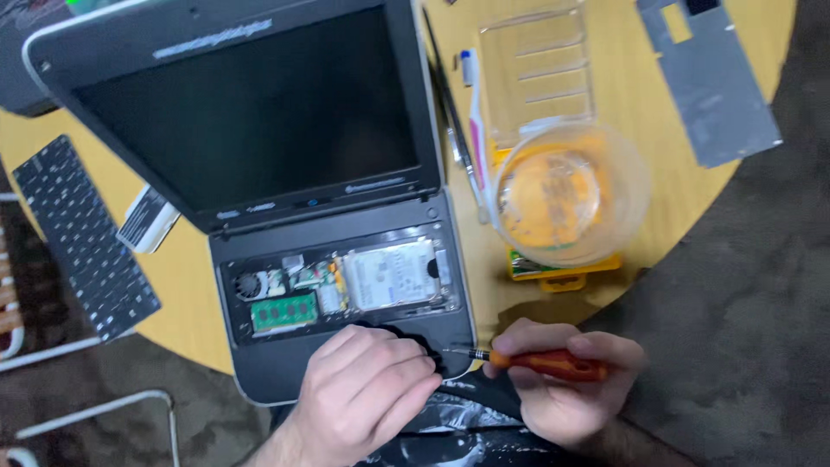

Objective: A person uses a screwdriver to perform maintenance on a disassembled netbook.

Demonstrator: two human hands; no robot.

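At the table's near edge, an opened laptop (285, 251) sits keyboard-less, its circuit boards exposed — stiff shell, fragile innards, best gripped by the outer casing. Left hand (367, 389) presses on the palm rest, fingers together. Right hand (562, 380) is clamped round an orange-handled screwdriver (527, 361), tip at the casing — light, slim. Detached keyboard (82, 238) lies apart, left.

1. A round wooden table (752, 52) carried everything.
2. On it lay an opened laptop (259, 130), a detached keyboard (82, 233), a grey metal plate (709, 78) and a clear plastic bowl (566, 190).
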